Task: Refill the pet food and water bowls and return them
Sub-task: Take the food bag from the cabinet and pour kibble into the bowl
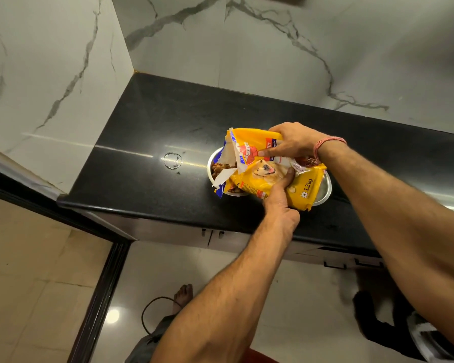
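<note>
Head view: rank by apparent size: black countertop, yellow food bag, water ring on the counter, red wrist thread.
1. Black countertop
2. Yellow food bag, held in both hands over a steel bowl
3. Water ring and red wrist thread: similar apparent size, and the thread is nearer the camera, so unranked.

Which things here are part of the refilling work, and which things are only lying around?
Part of the job:
- yellow dog food bag, held by left hand and right hand
- steel bowl with kibble
- second steel bowl, mostly hidden by the bag

Just there:
- ring mark on black counter
- dark cord on the floor
</note>
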